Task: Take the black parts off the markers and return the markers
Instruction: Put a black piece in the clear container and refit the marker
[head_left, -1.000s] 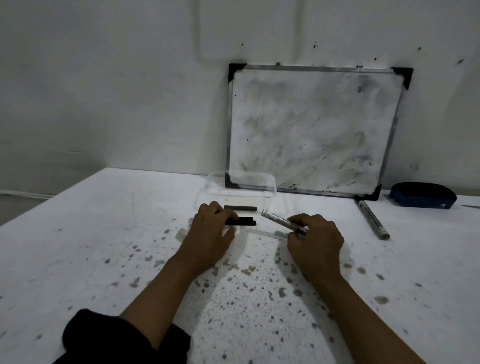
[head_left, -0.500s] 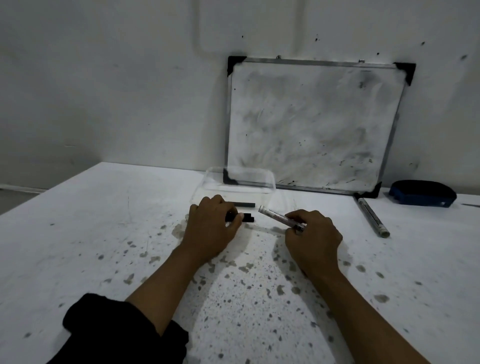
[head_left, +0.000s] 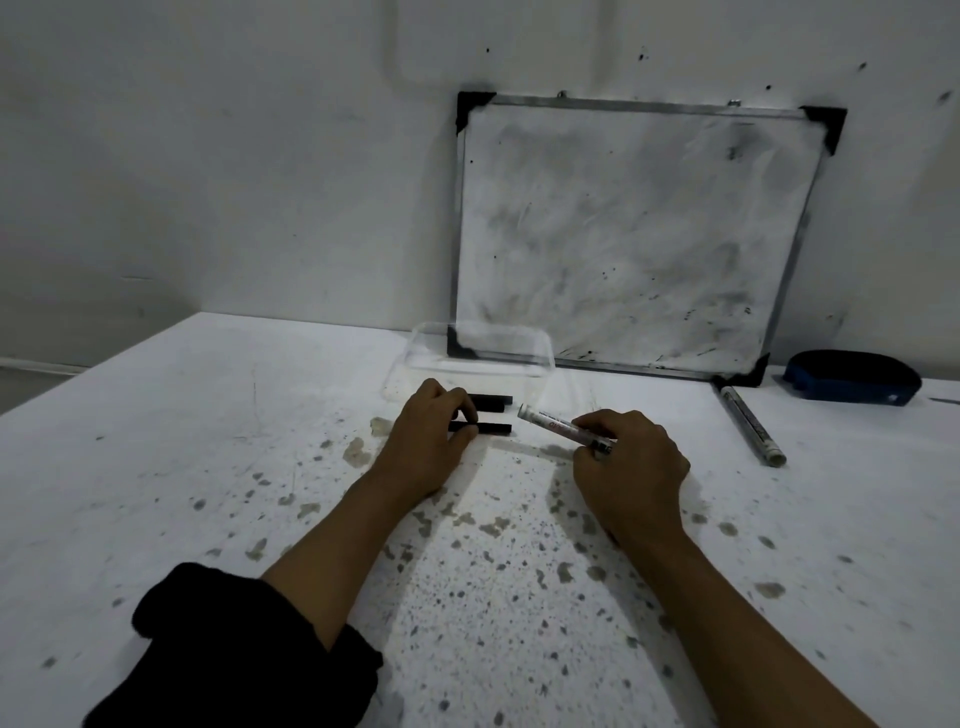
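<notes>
My right hand (head_left: 628, 467) grips a white marker (head_left: 553, 427) by its near end; the barrel points up and left, held off the table. Two black parts lie side by side on the table: the nearer one (head_left: 493, 429) and the farther one (head_left: 491, 401). My left hand (head_left: 426, 447) rests on the table with its fingertips on the left end of the nearer black part. A second white marker (head_left: 748, 423) lies on the table to the right, below the whiteboard's corner.
A clear plastic container (head_left: 475, 358) stands just behind the black parts. A smudged whiteboard (head_left: 623, 234) leans on the wall behind it. A blue eraser (head_left: 852, 383) lies at the far right. The white table (head_left: 182, 467) is speckled with dark stains.
The camera has shifted slightly. My left fingers have stayed on the nearer black part, which now lies flat on the table. My right hand still holds the marker in much the same place.
</notes>
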